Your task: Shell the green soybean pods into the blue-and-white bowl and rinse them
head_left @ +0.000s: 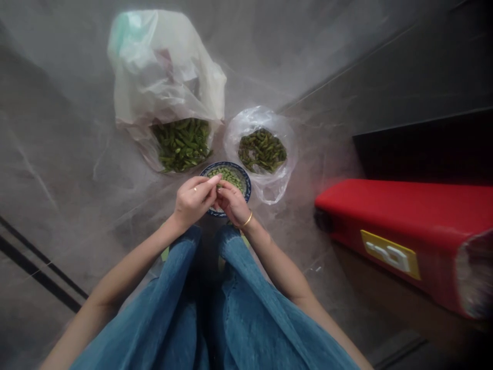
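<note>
Above a blue-and-white patterned bowl (247, 191), my left hand (194, 199) and my right hand (234, 203) meet with their fingertips together. Both are closed in a pinch; whatever lies between the fingers is too small and covered to make out. Shelled green beans (230, 177) fill part of the bowl, and the hands hide its near side. Just beyond the bowl to the left, green bean pods (184, 144) lie in the mouth of a large white plastic bag (165, 77). Duller, brownish-green pods (264, 150) sit in a clear plastic bag (283, 185) at the right.
Everything stands on a grey marbled floor (92, 169). My knees in blue jeans (246, 277) flank the space below the bowl. A red box-like object (400, 205) with a yellow label (391, 254) is at the right, near a dark panel (431, 149).
</note>
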The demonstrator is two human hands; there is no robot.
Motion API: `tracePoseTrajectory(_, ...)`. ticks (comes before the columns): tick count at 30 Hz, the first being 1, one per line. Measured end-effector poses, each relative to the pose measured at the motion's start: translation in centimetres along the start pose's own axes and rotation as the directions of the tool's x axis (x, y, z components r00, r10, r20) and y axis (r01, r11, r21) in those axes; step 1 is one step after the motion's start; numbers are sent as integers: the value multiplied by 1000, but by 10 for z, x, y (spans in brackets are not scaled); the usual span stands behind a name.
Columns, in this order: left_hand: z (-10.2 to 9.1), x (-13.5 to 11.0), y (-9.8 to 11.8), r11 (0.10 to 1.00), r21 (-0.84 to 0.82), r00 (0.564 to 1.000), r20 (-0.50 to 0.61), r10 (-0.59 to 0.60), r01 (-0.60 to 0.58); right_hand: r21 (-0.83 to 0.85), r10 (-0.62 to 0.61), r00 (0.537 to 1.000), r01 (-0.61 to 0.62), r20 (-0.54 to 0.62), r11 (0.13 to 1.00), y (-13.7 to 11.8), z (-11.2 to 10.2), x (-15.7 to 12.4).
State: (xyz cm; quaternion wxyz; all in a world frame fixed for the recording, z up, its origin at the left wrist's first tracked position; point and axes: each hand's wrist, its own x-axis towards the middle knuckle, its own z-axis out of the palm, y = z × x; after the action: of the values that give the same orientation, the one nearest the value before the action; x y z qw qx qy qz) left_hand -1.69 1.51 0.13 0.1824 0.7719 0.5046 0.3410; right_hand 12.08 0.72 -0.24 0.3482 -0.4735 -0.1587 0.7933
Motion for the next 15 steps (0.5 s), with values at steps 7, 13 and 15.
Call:
tracePoseTrajectory(7,0,5,-5,985,13,985,33,169,-169,44,-1,1000,2,-19,999,0,-5,1)
tracePoseTrajectory(13,-6,26,-37,987,62,989,26,144,-146,-414,-132,991,120,-1,902,6,-24,5)
tracePoseTrajectory(15,-10,37,-58,996,91,1000,22,23,-25,-615,-232,973,185,3,767,1,-37,5)
